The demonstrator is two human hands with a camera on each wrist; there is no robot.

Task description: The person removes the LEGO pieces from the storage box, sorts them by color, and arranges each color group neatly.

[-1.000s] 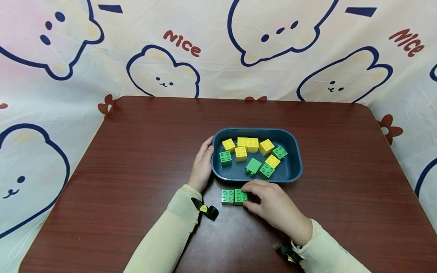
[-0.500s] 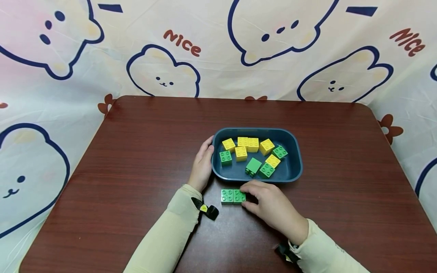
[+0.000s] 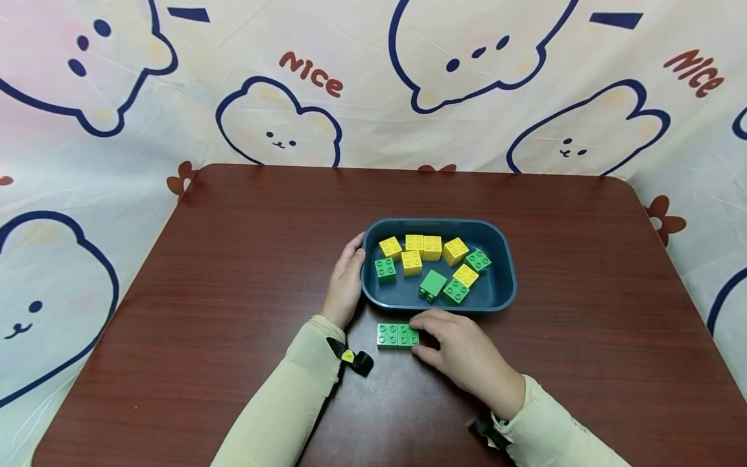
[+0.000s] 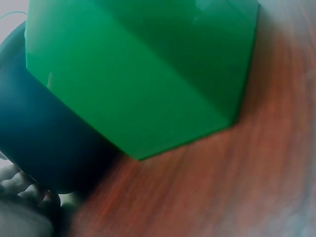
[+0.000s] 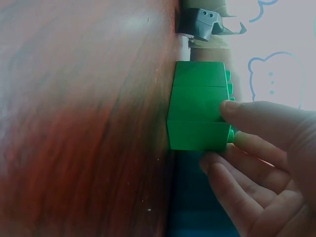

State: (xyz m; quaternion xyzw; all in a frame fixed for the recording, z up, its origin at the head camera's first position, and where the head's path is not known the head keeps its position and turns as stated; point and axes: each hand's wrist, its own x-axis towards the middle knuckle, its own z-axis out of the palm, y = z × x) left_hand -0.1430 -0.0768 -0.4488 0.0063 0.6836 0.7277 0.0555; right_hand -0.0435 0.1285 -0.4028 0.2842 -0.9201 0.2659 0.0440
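Observation:
Two green toy building bricks lie side by side, studs up, in front of the blue tray (image 3: pixel 496 299). My right hand (image 3: pixel 467 353) pinches the right green brick (image 3: pixel 408 336) between thumb and fingers, also seen in the right wrist view. The left green brick (image 3: pixel 387 336) meets it, with only a thin seam between them. My left hand (image 3: pixel 343 285) rests its fingers against the tray's left wall. In the left wrist view, green brick faces (image 4: pixel 143 79) fill much of the picture, with part of the tray behind.
Inside the tray, several yellow bricks (image 3: pixel 412 263) and green bricks (image 3: pixel 385 270) lie loose, some tilted. The brown table (image 3: pixel 262 246) extends around the tray. A patterned cloth (image 3: pixel 373 130) hangs behind the table.
The right hand has slid the right green brick slightly left, and the narrow gap to the left brick has closed. The left hand and tray stay put.

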